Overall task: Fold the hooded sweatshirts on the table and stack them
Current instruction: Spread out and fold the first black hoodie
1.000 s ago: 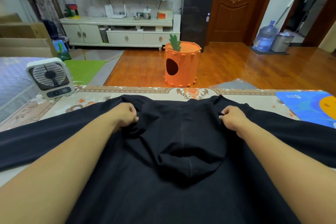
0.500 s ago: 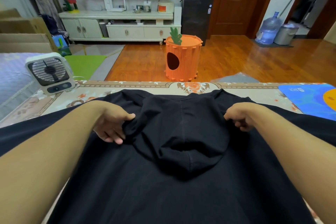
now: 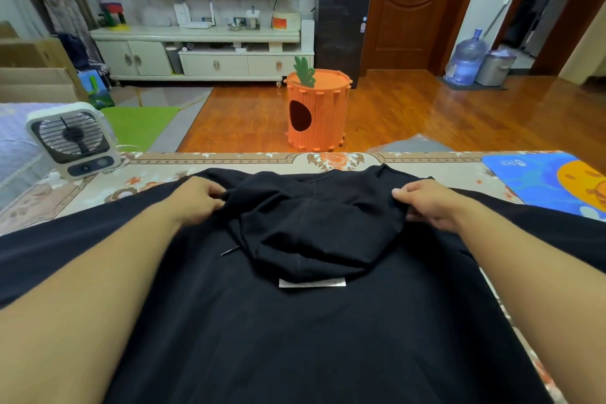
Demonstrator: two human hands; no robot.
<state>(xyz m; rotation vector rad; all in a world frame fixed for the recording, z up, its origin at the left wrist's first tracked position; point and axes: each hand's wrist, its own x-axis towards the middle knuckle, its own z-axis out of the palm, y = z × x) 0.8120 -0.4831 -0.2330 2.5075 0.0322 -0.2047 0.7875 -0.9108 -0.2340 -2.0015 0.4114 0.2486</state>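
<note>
Glossy wooden floor (image 3: 410, 115) around an orange carrot-shaped stool (image 3: 316, 110); behind it a white TV cabinet (image 3: 203, 52), right of that a carved brown door (image 3: 410, 6)

A small white fan (image 3: 72, 140) stands upright on the worktop's (image 3: 426, 165) far left corner, well beyond the left fingers. A blue mat (image 3: 537, 178) with an orange shape lies at the far right, past the right fingers. On the wooden floor (image 3: 442, 115) ahead sits an orange carrot-shaped stool (image 3: 316, 110) (green leaf on top). A white cabinet (image 3: 210, 56) lines the back wall; a water jug (image 3: 465, 59) and metal bin (image 3: 493, 67) stand beside the brown door (image 3: 413, 3).
</note>
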